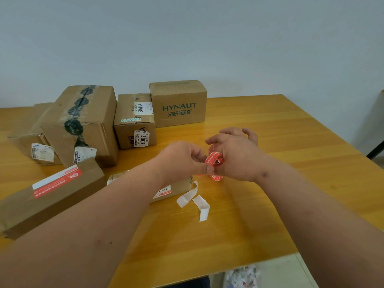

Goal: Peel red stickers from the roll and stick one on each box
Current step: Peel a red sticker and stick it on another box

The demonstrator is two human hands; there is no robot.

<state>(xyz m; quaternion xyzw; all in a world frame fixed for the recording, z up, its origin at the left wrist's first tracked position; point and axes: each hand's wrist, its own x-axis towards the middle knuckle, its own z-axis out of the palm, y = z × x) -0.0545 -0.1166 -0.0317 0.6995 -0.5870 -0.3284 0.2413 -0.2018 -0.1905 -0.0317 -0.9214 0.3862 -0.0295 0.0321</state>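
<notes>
Head view: curled red sticker [213, 158], white-lettered

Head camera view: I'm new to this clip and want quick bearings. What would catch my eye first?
The two hands at centre: the left hand pinches a red sticker while the right hand holds the sticker roll. Behind them, the HYNAUT box stands out among cardboard boxes on the wooden table. At near left, a long box already wears a red sticker.
</notes>
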